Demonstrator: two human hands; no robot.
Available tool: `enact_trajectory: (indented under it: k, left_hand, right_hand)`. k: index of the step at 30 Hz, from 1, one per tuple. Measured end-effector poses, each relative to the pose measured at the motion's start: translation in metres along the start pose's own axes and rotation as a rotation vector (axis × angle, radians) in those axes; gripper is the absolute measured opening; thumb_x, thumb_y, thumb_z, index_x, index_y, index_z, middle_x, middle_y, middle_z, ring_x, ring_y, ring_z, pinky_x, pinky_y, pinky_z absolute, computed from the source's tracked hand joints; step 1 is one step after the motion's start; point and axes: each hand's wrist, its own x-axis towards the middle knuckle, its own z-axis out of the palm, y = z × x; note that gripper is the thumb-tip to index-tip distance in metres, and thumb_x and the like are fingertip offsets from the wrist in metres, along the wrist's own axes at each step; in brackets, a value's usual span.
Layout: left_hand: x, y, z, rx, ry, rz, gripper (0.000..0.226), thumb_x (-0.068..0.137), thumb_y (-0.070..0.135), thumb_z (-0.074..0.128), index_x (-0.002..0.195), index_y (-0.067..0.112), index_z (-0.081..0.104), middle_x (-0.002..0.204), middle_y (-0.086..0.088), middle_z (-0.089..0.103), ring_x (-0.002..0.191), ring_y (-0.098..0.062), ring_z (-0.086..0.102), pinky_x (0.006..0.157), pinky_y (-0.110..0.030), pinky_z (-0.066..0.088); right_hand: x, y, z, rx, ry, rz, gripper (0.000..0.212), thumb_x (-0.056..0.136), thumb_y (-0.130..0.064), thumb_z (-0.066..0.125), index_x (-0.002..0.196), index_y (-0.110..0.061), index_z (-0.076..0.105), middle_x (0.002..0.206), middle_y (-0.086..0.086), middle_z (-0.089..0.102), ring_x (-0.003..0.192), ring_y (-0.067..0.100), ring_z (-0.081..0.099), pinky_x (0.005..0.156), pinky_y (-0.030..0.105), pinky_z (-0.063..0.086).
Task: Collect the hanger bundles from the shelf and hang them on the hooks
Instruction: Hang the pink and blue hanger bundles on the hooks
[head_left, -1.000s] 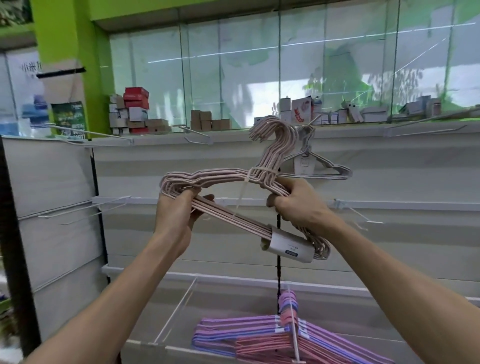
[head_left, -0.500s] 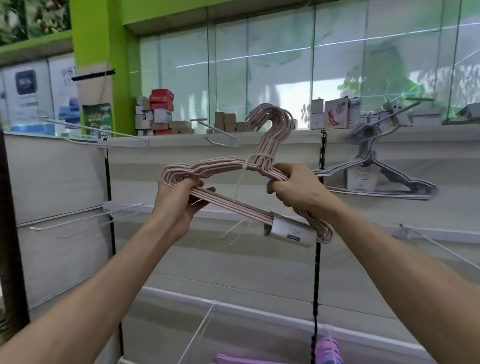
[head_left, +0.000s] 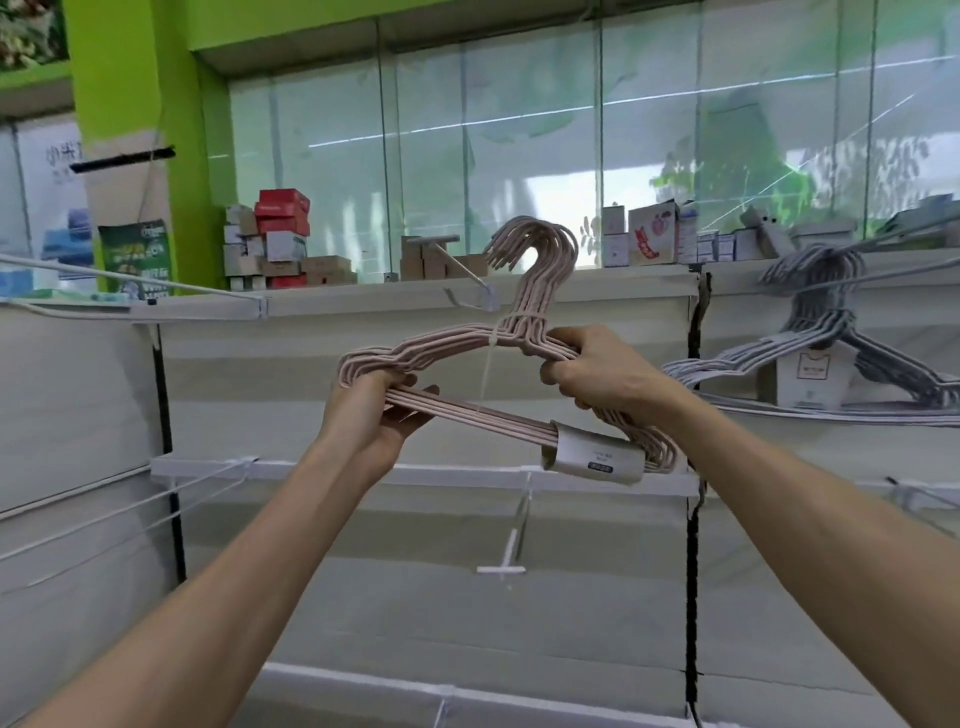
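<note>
Head view: a pink hanger bundle (head_left: 457, 358) is held at centre frame, hooks uppermost. The left hand (head_left: 371, 415), at 9 o'clock of the bundle, has its fingers clenched round the left shoulder and bottom bars. The right hand (head_left: 597, 371), at 3 o'clock, grasps the right shoulder. A grey hanger bundle (head_left: 826, 332) hangs on a hook (head_left: 883, 273) at far right.

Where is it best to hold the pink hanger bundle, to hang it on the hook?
Probably at both shoulders, from below, as the left hand and right hand hold the pink hanger bundle now. That leaves its upright hooked top free for the wall hook.
</note>
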Motion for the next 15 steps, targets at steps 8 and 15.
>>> enact_trajectory:
  k: [8, 15]
  left_hand:
    - [0.069, -0.008, -0.007, -0.046, -0.038, -0.048, 0.015, 0.092, -0.008, 0.048, 0.092, 0.002, 0.058, 0.083, -0.017, 0.056, 0.096, -0.04, 0.061, 0.063, -0.05, 0.061]
    - [0.087, -0.026, -0.014, -0.094, -0.012, -0.093, 0.013, 0.093, -0.008, 0.048, 0.089, 0.001, 0.057, 0.089, -0.018, 0.055, 0.1, -0.044, 0.06, 0.075, -0.056, 0.056]
  right_hand:
    - [0.047, 0.007, 0.012, -0.068, -0.001, 0.004, 0.023, 0.086, -0.012, 0.058, 0.106, -0.016, 0.068, 0.076, 0.008, 0.06, 0.062, 0.02, 0.053, 0.054, 0.035, 0.048]
    - [0.065, 0.009, 0.017, -0.14, -0.05, 0.021, 0.019, 0.087, -0.012, 0.058, 0.104, -0.008, 0.066, 0.071, 0.006, 0.054, 0.062, 0.02, 0.05, 0.053, 0.033, 0.046]
